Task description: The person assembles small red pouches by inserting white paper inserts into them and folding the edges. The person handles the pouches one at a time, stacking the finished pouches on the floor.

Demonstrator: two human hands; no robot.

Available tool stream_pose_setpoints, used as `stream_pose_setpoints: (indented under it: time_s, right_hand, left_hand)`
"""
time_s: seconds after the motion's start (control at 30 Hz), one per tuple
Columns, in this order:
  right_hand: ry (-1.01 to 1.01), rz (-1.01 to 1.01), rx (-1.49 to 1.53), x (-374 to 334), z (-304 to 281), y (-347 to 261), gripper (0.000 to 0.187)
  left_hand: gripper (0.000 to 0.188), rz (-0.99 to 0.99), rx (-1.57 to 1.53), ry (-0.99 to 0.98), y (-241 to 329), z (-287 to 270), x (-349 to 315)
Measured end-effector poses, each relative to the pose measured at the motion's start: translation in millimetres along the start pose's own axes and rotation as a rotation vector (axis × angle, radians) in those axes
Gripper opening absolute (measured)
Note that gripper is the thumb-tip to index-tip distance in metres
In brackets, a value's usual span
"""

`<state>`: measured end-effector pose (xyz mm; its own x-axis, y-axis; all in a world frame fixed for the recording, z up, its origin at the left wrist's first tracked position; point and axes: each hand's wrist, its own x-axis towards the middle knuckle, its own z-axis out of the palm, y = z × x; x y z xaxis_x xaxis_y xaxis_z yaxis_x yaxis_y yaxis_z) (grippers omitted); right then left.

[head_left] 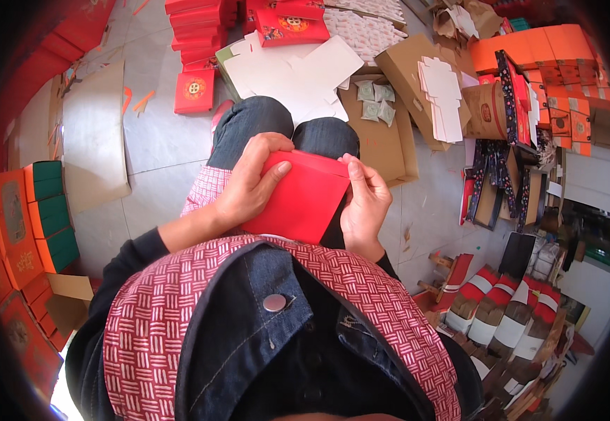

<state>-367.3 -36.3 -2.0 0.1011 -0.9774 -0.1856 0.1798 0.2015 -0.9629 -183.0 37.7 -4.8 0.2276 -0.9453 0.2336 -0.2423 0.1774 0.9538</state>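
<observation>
Orange-and-green boxes (pixel 47 217) stand stacked at your far left. Your left hand (pixel 249 184) grips the left side of a red cardboard piece (pixel 292 207), thumb on top. It lies over your lap, between your hands. Your right hand (pixel 365 203) pinches its far right corner. Beyond, rightward, an open brown carton (pixel 382 153) holds small pale packets (pixel 378 110).

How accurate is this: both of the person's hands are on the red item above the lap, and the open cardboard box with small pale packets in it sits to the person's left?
The side is wrong: the head view shows the open cardboard box with small pale packets to the person's right. The left hand and right hand are indeed both on the red item.
</observation>
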Motion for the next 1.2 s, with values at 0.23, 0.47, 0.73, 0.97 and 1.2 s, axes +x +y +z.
stream_pose_setpoints:
  time_s: [0.23, 0.47, 0.73, 0.97, 1.2]
  right_hand:
    - [0.001, -0.114, 0.069, -25, 6, 1, 0.016]
    - [-0.060, -0.280, -0.033, -30, 1, 6, 0.008]
    - [-0.268, -0.430, -0.073, -27, -16, 5, 0.006]
    - [-0.279, -0.476, -0.171, -38, -9, 8, 0.012]
    - [-0.263, -0.459, -0.214, -42, -5, 18, 0.025]
  left_hand:
    - [0.021, 0.013, 0.076, -0.023, 8, -2, -8]
    - [0.024, 0.054, 0.077, -0.017, 16, -3, -13]
    - [0.022, -0.018, -0.252, 0.040, 14, -2, -18]
    - [0.034, -0.007, -0.334, -0.073, 6, -10, -14]
    - [0.049, 0.143, -0.105, -0.177, 5, -13, -8]
